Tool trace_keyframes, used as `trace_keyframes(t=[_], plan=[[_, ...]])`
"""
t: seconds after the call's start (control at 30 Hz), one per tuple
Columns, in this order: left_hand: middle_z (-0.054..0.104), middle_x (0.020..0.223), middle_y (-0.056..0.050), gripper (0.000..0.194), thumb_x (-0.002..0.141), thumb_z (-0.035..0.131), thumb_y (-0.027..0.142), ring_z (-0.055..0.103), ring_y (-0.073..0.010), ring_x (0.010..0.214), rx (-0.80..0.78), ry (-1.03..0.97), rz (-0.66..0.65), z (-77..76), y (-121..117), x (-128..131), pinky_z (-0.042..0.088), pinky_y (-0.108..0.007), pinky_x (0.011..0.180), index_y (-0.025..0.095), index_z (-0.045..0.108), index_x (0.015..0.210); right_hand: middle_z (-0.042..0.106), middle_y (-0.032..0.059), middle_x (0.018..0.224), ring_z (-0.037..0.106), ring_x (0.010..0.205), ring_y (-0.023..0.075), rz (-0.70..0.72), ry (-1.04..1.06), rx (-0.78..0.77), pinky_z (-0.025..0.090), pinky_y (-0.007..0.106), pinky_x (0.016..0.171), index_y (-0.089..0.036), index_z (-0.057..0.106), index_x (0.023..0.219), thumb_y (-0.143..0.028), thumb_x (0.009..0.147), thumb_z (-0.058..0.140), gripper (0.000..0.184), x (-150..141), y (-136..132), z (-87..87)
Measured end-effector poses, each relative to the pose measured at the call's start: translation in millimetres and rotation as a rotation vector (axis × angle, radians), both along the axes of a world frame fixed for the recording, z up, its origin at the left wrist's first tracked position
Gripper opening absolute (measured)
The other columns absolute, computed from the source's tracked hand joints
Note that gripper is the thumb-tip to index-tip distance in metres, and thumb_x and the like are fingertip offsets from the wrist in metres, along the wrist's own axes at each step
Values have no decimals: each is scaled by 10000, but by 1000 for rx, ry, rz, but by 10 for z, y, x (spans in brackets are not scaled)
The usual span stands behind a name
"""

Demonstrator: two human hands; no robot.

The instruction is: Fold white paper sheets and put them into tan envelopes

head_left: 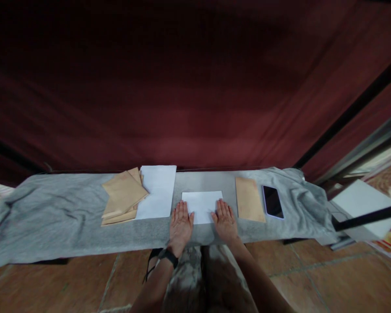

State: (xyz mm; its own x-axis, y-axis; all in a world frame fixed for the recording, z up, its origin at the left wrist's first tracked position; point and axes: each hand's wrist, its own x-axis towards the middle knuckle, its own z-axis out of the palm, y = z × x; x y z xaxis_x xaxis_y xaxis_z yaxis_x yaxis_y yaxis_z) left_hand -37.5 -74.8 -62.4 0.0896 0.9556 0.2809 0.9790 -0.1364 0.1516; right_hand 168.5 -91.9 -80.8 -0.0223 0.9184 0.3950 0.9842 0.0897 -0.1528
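Note:
A white sheet of paper (202, 206), apparently folded, lies flat in front of me with its long side running left to right. My left hand (181, 222) rests flat at its left edge, fingers pointing away from me and thumb out over the paper. At the right edge my right hand (225, 219) lies flat in the same way, its thumb also touching the paper. Neither hand grips anything. Just right of my right hand is a brown envelope (250, 199). Larger white paper (156, 191) lies to the left of my left hand.
Several brown envelopes (123, 193) are piled at the left, partly over the larger white paper. A phone (272, 201) lies right of the single envelope. Grey cloth (68, 213) covers the narrow surface. A dark red curtain (195, 108) hangs behind; a black bar (368, 217) stands at the right.

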Motion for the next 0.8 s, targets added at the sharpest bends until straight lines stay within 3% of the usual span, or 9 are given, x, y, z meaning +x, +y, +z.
trace_keyframes(t=[0.2, 0.33, 0.57, 0.8], plan=[[445, 1552, -214, 602, 1037, 292, 369, 412, -303, 1460, 67, -17, 62, -67, -61, -45, 363, -487, 1191, 30, 392, 1524, 453, 192, 1551, 444, 1424, 313, -54, 3, -13, 308, 471, 1174, -51, 387, 1543, -440, 1073, 279, 620, 104, -74, 10], [419, 1559, -247, 599, 1031, 291, 336, 387, -320, 1472, 78, -28, 95, -27, -100, 22, 341, -490, 1205, -15, 401, 1504, 451, 190, 1555, 434, 1430, 308, -72, 10, -18, 298, 476, 1183, -60, 385, 1546, -418, 1070, 296, 602, 93, -79, 8], [351, 1625, -148, 587, 1028, 299, 313, 258, -249, 1535, 1, -35, -173, 53, -92, 467, 255, -472, 1257, 73, 318, 1563, 445, 201, 1557, 420, 1441, 307, -66, 13, -4, 298, 485, 1187, -45, 394, 1535, -374, 1068, 324, 575, 68, -95, 47], [359, 1615, -172, 574, 1027, 274, 299, 278, -255, 1528, -68, -14, -169, -31, -11, 557, 276, -484, 1244, 56, 361, 1539, 444, 188, 1561, 384, 1468, 292, -87, 63, -59, 271, 481, 1205, -57, 385, 1542, -353, 1071, 317, 560, 28, -80, 173]])
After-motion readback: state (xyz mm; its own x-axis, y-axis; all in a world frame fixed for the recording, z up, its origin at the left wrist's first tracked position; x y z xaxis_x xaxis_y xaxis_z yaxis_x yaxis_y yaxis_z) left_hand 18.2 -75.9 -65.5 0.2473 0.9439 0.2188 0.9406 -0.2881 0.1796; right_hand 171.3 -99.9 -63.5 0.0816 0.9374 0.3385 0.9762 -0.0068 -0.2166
